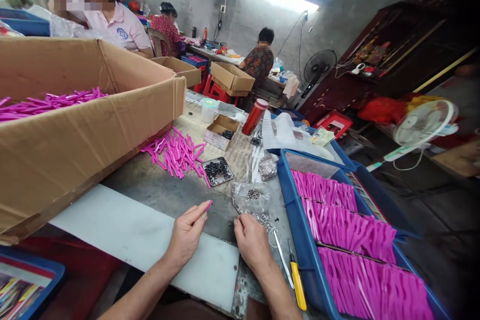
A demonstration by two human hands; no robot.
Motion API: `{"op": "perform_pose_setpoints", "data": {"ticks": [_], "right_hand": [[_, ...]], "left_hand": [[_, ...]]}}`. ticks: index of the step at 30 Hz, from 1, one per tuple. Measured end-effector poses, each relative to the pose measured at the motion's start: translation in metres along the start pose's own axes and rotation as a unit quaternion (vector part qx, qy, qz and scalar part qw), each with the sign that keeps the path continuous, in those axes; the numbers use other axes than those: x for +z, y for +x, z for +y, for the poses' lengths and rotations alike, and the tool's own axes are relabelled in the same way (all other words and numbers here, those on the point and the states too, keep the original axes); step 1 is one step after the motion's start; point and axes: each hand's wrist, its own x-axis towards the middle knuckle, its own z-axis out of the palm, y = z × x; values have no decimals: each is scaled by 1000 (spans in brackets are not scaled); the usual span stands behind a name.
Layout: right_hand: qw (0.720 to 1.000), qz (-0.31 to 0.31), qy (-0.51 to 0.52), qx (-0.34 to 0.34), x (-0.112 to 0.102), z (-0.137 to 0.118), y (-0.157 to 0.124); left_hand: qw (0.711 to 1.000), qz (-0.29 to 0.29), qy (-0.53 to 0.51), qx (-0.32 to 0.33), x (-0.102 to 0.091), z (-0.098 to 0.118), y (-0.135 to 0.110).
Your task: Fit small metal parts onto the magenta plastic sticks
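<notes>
My left hand [186, 236] pinches a magenta plastic stick [209, 205]; only its tip shows past the fingers. My right hand [254, 240] is closed beside it, thumb against the curled fingers, and anything inside is hidden. A loose pile of magenta sticks [176, 155] lies on the table ahead. Beside the pile, a small square tray [231, 177] holds small black parts [216, 169]. Close to my right hand are a clear bag of small metal parts [255, 195] and a yellow-handled screwdriver [297, 280].
A large cardboard box [82, 145] of magenta sticks stands left. On the right, a blue crate [300, 230] holds rows of magenta pieces. A small carton [215, 139], a red flask [255, 116] and a white board [123, 230] share the table. Other people sit farther back.
</notes>
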Motion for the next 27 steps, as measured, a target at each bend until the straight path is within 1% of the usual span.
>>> {"op": "perform_pose_setpoints", "data": {"ticks": [2, 5, 10, 13, 15, 17, 19, 21, 23, 27], "right_hand": [[994, -46, -94, 19, 2, 0, 0], [984, -81, -154, 34, 3, -1, 2], [983, -95, -157, 30, 1, 2, 6], [986, -77, -145, 20, -1, 3, 7], [991, -50, -126, -2, -1, 2, 9], [994, -35, -91, -52, 0, -2, 11], [991, -38, -58, -116, 4, -7, 16], [985, -44, -49, -162, 10, -13, 21], [980, -45, -59, -185, 15, -17, 26], [975, -59, -73, -203, 20, -20, 31]], "left_hand": [[1000, 1, 11, 3, -2, -2, 0], [1000, -2, 13, -4, -2, -6, 0], [999, -7, -16, -32, 0, -14, -1], [999, -5, -34, -42, 0, -15, -1], [998, -7, -41, -47, 1, -14, 0], [998, -11, -45, -49, 1, -14, 0], [998, -14, -47, -48, 1, -14, 0], [998, -17, -46, -47, 1, -16, 0], [998, -20, -41, -47, 1, -17, 0], [998, -22, -35, -45, -1, -16, 0]]}}
